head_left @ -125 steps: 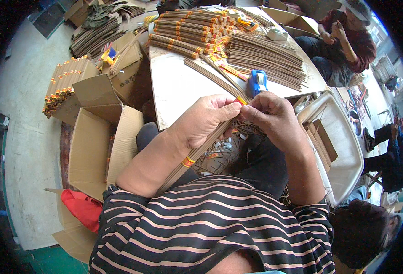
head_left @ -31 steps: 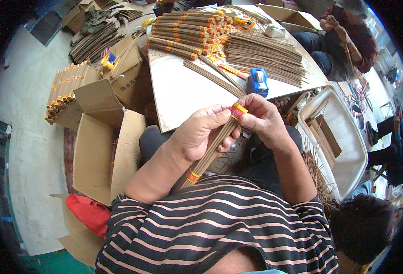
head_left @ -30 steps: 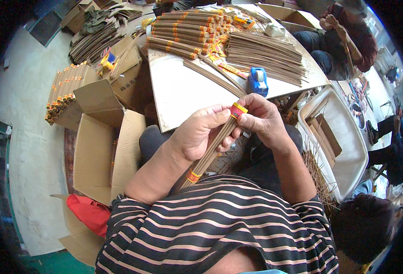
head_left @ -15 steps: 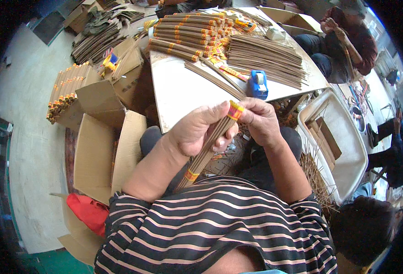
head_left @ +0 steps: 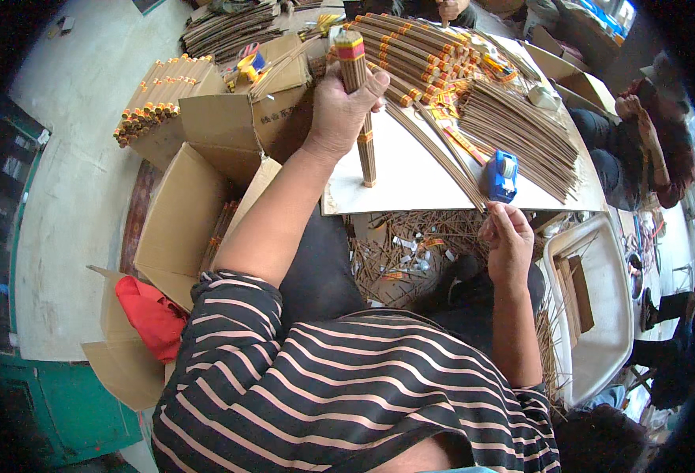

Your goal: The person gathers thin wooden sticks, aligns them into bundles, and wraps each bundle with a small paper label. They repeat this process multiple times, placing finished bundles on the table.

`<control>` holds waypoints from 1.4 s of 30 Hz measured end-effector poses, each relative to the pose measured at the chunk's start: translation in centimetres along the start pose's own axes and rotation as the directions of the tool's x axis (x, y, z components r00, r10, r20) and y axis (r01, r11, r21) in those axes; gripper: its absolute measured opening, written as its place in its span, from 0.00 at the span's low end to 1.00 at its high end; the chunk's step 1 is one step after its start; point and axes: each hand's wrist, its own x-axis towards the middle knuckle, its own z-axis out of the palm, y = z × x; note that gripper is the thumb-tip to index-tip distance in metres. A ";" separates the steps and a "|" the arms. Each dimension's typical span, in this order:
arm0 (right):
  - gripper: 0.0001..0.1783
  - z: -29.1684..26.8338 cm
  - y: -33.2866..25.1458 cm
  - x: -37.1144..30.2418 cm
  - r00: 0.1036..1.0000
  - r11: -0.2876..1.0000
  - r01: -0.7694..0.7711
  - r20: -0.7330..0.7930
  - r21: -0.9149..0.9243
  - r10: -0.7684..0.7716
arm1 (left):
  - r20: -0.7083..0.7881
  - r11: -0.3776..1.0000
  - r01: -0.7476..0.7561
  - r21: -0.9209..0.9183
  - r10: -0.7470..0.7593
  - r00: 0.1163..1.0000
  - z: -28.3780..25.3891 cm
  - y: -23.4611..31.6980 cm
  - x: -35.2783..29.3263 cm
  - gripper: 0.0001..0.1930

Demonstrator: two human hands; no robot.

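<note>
My left hand (head_left: 338, 117) is wrapped round a bundle of incense sticks (head_left: 367, 162), which stands nearly upright with its lower end at the white table (head_left: 347, 199). Red and yellow paper bands circle the bundle near its top and lower down. Just off the table's front edge, my right hand (head_left: 510, 243) has thumb and fingertips pinched together; whatever may be between them is too small to make out. Beyond it sits a blue tape dispenser (head_left: 503, 180). Loose incense sticks (head_left: 521, 130) lie spread on the table, along with paper labels (head_left: 462, 142).
Banded bundles (head_left: 414, 51) are piled at the table's far side, and more (head_left: 162, 94) are stacked at left. An open cardboard box (head_left: 178, 225) stands at my left, a red cloth (head_left: 149, 315) beside it. On the right are a white tub (head_left: 599, 347) and a seated person (head_left: 667, 142).
My left hand has carried the bundle forward and left onto the table and turned it upright. My right hand has let go of the bundle's end and moved right. The view has shifted too.
</note>
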 end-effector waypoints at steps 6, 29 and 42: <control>0.08 -0.5 0.1 0.3 1.000 1.000 -0.027 0.005 0.015 0.027 | 0.016 0.988 0.068 0.139 -0.071 0.997 -1.2 -4.9 0.1 0.21; 0.10 4.2 3.9 1.4 0.992 0.844 -0.097 0.014 -0.528 0.123 | -0.553 0.194 0.913 0.359 -0.743 0.376 -42.6 -11.1 -20.2 0.20; 0.13 8.0 4.4 2.7 0.977 0.596 -0.115 0.018 -0.795 0.213 | -0.658 -0.090 0.819 0.566 -0.648 0.384 -49.2 -23.1 -25.5 0.23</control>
